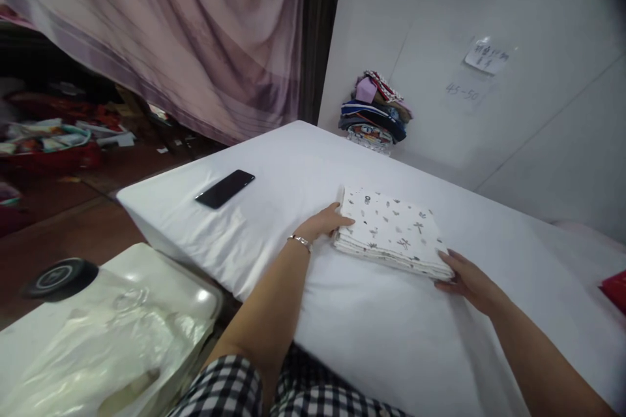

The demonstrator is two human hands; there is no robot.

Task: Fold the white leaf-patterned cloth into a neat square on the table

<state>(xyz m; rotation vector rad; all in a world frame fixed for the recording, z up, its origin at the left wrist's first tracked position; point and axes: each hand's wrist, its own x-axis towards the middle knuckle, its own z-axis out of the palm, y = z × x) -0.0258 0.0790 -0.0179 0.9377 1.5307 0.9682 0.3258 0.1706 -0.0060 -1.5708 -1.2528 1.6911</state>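
A folded white cloth with small dark prints (pixel 391 228) lies on the white-covered table (pixel 274 221). My left hand (pixel 325 222), with a bracelet on the wrist, rests against the cloth's left edge, fingers stretched out along it. My right hand (pixel 464 277) touches the cloth's near right corner, fingers extended and flat. Neither hand grips the cloth.
A black phone (pixel 225 188) lies on the table's left part. A stack of folded colourful fabrics (pixel 374 110) sits at the far edge by the wall. A red item (pixel 615 290) shows at the right edge. A white stool with a plastic bag (pixel 107 332) stands near left.
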